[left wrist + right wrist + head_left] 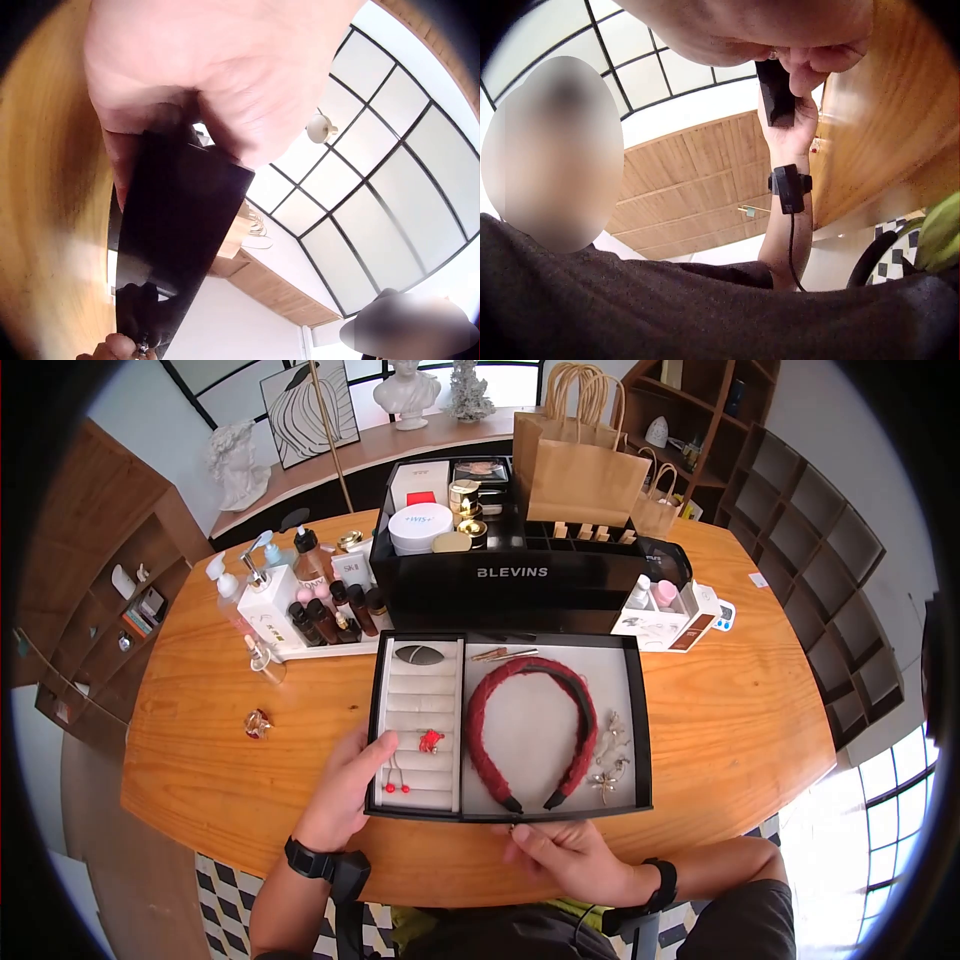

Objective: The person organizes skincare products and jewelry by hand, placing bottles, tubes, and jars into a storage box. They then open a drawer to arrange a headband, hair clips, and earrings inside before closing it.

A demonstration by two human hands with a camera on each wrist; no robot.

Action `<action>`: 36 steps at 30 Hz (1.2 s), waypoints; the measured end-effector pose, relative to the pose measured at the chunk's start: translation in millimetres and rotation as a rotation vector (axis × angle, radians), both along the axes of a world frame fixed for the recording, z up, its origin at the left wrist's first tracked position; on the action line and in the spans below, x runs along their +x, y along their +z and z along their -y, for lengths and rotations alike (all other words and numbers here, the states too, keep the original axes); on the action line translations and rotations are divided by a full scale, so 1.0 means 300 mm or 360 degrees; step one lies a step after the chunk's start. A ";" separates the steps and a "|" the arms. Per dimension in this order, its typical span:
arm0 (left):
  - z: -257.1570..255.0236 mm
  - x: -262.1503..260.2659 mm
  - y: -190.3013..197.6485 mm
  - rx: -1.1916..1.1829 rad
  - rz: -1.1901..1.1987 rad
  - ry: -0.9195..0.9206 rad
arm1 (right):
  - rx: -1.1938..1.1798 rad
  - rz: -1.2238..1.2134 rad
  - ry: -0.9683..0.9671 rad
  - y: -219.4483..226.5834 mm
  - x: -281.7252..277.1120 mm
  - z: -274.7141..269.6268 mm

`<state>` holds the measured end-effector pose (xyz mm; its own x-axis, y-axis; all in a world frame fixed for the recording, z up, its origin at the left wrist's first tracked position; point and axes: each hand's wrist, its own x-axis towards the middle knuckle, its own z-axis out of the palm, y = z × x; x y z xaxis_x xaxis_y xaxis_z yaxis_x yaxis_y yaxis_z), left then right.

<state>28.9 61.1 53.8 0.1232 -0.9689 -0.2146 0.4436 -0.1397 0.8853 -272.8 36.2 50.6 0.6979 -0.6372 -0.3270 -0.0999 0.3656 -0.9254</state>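
Observation:
A black jewelry drawer (642, 760) with a pale lining is held above the table's front part. My left hand (345, 790) grips its left side, thumb over the rim and fingers hidden beneath. At the front wall, my right hand (570, 857) pinches a small metal knob (142, 348) between thumb and fingers. Inside the right compartment lie a dark red headband (482, 750), hair pins (505, 654) and sparkly flower-like ornaments (608, 760). The left compartment's ring rolls bear a dark oval clip (419, 655), a red ornament (431, 741) and red-beaded earrings (397, 788).
Behind the drawer stands a black BLEVINS organizer (510, 595) with cosmetics and paper bags (585, 475). Bottles on a white tray (330, 651) are to the left, near a small red-brown hair claw (258, 723). A white box (655, 622) stands right on the wooden table (740, 730).

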 end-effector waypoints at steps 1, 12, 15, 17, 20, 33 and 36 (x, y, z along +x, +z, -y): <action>-0.012 0.002 -0.008 -0.0012 0.0007 -0.0026 | 0.0045 0.0001 0.0028 -0.002 -0.004 -0.012; -0.042 -0.008 -0.055 0.0165 0.0037 -0.0125 | 0.0355 -0.0170 0.0206 -0.033 -0.023 -0.039; -0.042 -0.011 -0.067 0.0237 0.0105 -0.0157 | 0.0377 -0.0178 0.0277 -0.033 -0.033 -0.036; -0.044 -0.024 -0.064 0.0246 0.0141 -0.0128 | 0.0355 -0.0182 0.0275 -0.033 -0.040 -0.039; -0.037 -0.029 -0.069 0.0177 0.0291 -0.0125 | 0.0327 -0.0205 0.0300 -0.044 -0.049 -0.029; 0.002 0.032 -0.066 0.0120 0.1009 -0.0062 | 0.0282 -0.0225 0.0446 -0.036 -0.037 0.067; 0.004 0.044 0.002 0.0392 0.1529 -0.0187 | 0.0306 -0.0331 0.0623 -0.025 -0.032 0.094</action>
<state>42.2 59.9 54.4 0.2560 -0.9280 -0.2709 -0.4739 -0.3647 0.8015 -282.4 8.1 43.0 0.7806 -0.2540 -0.5711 -0.4397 0.4262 -0.7906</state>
